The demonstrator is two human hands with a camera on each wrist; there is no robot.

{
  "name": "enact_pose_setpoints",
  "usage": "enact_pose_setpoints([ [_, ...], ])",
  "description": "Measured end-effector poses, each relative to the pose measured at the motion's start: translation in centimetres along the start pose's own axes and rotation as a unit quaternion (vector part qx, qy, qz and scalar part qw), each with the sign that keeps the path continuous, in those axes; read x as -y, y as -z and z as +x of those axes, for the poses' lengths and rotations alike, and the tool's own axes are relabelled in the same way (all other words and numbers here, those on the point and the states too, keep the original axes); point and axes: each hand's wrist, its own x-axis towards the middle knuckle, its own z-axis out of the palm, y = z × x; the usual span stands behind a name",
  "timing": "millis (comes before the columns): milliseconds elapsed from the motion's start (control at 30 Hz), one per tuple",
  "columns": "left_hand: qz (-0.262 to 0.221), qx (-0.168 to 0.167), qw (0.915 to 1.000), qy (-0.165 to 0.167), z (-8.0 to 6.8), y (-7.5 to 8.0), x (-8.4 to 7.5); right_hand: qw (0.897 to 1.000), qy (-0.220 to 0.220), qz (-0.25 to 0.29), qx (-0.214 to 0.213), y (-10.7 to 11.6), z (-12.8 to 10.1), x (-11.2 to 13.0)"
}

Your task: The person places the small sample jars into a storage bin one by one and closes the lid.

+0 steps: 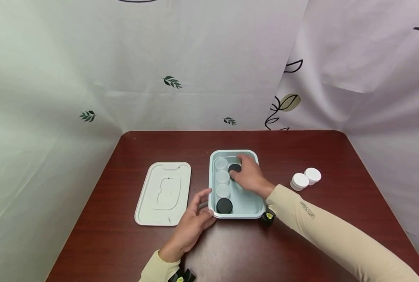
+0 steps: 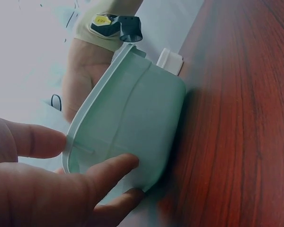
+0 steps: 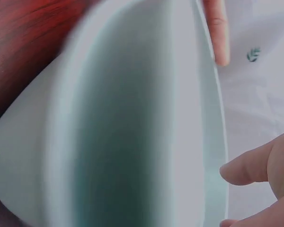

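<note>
A pale teal tray [image 1: 249, 203] sits mid-table. Along its left wall stand three clear little jars [image 1: 222, 177] in a column, with a black-lidded jar [image 1: 224, 205] at the near end. My right hand [image 1: 235, 169] reaches into the tray, and its thumb and fingers curl around a second black-lidded jar [image 1: 234, 168]. In the right wrist view only the tray wall [image 3: 132, 118] and two fingertips [image 3: 217, 42] show. My left hand [image 1: 209, 203] rests with straight fingers against the tray's near-left corner [image 2: 142, 109], with its thumb [image 2: 38, 139] at the rim.
The tray's matching lid [image 1: 163, 192] lies flat to the left of the tray. Two white-lidded jars [image 1: 306, 179] stand together at the right of the dark red table [image 1: 124, 243]. White leaf-print sheets wall off the back and both sides.
</note>
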Motion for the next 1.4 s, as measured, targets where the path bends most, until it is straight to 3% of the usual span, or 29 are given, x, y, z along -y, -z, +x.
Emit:
enact_pose_setpoints([
  [433, 0.003, -0.002, 1.0, -0.008, 0.0, 0.2, 0.1, 0.992, -0.006, 0.122, -0.013, 3.4, -1.6, -0.4],
  [700, 0.0, -0.005, 1.0, -0.001, 0.2, 0.1, 0.0, 0.987, 0.014, 0.151, -0.053, 7.0, -3.7, -1.9],
  [1100, -0.001, -0.002, 1.0, -0.002, 0.1, 0.1, 0.0, 0.978, -0.01, 0.18, -0.108, 12.9, -6.8, -7.8],
  [1400, -0.006, -0.002, 1.0, -0.002, -0.1, 0.0, 0.0, 0.972, -0.062, 0.171, -0.151, 15.2, -7.8, -13.5],
])
